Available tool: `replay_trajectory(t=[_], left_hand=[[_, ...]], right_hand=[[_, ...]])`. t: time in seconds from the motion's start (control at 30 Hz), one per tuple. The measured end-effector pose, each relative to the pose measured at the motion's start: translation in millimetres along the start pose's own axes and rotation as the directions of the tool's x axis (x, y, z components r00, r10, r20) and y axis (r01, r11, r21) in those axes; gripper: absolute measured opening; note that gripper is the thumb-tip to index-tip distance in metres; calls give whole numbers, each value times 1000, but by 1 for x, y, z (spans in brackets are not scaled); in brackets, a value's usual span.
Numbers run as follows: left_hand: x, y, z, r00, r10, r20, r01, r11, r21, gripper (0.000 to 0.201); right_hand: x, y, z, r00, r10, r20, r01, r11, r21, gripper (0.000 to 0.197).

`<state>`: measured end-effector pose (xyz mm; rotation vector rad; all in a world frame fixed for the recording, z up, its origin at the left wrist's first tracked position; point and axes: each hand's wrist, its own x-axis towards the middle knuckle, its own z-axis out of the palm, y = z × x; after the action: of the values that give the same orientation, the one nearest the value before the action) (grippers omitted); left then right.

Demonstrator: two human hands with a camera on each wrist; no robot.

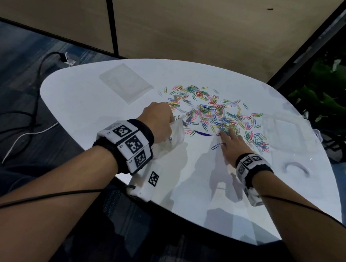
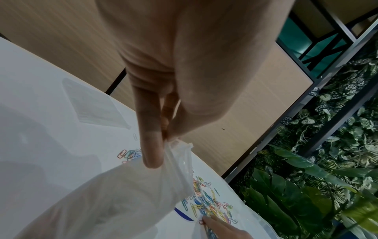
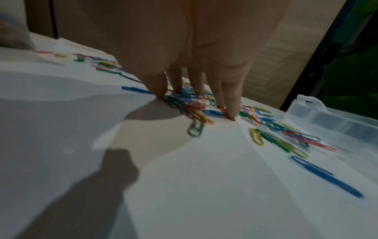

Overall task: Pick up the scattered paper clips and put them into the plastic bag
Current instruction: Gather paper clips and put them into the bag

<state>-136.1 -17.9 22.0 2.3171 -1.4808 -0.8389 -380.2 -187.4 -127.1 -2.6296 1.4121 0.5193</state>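
Coloured paper clips [image 1: 212, 111] lie scattered in a wide heap across the far half of the white table [image 1: 108, 124]. My left hand [image 1: 158, 118] pinches the rim of a clear plastic bag [image 2: 126, 190], which hangs down toward the table beside the heap. My right hand [image 1: 229, 140] reaches into the near edge of the clips with straight fingers [image 3: 229, 103] pressing down on several of them [image 3: 190, 106]. The bag [image 1: 175, 134] looks empty.
A flat clear plastic sleeve [image 1: 125, 84] lies at the table's far left. A clear compartment box [image 1: 283, 129] sits at the right, also seen in the right wrist view [image 3: 327, 116]. A dark blue mark [image 1: 204, 133] lies between the hands. Cables trail on the floor at left; plants stand at right.
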Motion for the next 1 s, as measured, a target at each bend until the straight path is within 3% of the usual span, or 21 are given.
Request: replay_trajectory(t=[0.07,0.13,0.23,0.33,0.43,0.5,0.53,0.6,0.67,0.77,0.8,0.87,1.0], left_hand=[[1,1,-1,1000,-9,1,9,1000,-3,26],[1,3,1,1000,-20,1,20,999,-29,23],[-1,4,4,1000,-22,-6,22,998,-55,28],[-3,3,4,1000,-20,-4,20,998,-59,32],[-4,3,2,1000,-9,-4,9,999,-36,23],[-5,4,0,1000,-2,6,2,1000,-28,23],[-4,5,0,1000,1,11,-1,1000,-30,26],[-4,6,0,1000,1,11,-1,1000,-29,32],[-3,7,1,1000,4,0,-4,1000,-29,33],[-2,8,3,1000,-7,0,7,998,-60,32],[-2,9,4,1000,-11,3,11,997,-71,32],[-1,10,7,1000,-13,0,13,996,-88,31],[-1,14,10,1000,-15,-3,14,994,-111,29]], right_hand=[[4,-7,-1,997,-29,-72,30,999,23,60],[1,-13,-2,989,-38,-145,38,999,-5,39],[-3,-16,-8,988,-18,-150,11,999,-47,18],[-4,-12,-18,985,99,-138,-96,995,34,22],[-4,3,-30,965,249,-78,-225,945,236,20],[-5,18,-35,941,339,19,-309,833,459,11],[-7,25,-38,926,366,91,-340,703,625,8],[-10,30,-47,902,372,219,-342,304,889,4],[-15,17,-65,925,302,231,-250,23,968,15],[-31,-24,-104,973,131,190,-153,-249,956,20],[-38,-39,-114,982,75,175,-146,-287,947,22],[-49,-67,-126,989,-12,149,-146,-274,951,19],[-63,-113,-121,989,-86,121,-129,-94,987,20]])
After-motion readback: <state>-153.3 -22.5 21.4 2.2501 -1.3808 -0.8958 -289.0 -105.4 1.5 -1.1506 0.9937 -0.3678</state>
